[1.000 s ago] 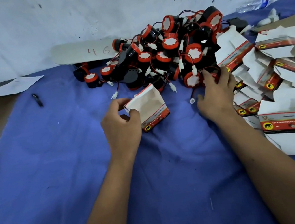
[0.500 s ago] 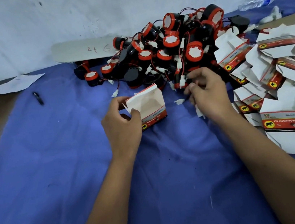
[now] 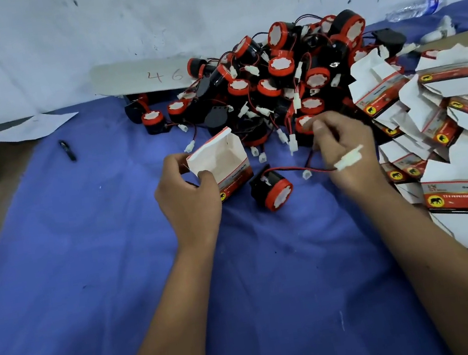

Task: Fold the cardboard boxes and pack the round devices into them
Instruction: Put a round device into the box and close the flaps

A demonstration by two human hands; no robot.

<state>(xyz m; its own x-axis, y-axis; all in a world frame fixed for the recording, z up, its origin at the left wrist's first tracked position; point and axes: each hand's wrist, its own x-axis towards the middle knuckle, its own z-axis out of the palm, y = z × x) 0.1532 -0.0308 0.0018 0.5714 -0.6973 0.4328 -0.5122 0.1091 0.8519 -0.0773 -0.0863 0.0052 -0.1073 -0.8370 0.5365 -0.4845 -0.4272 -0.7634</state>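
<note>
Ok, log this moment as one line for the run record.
left hand: holds open box | right hand: pinches wire of round device | device: lying on blue cloth, not yet boxed

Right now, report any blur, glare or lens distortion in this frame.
Head view: motion blur smears the white connector across the right hand; the box in the left hand is fairly sharp, its print unreadable; wide-angle bending curves the blue cloth at the edges; lighting soft and even, no glare.
</note>
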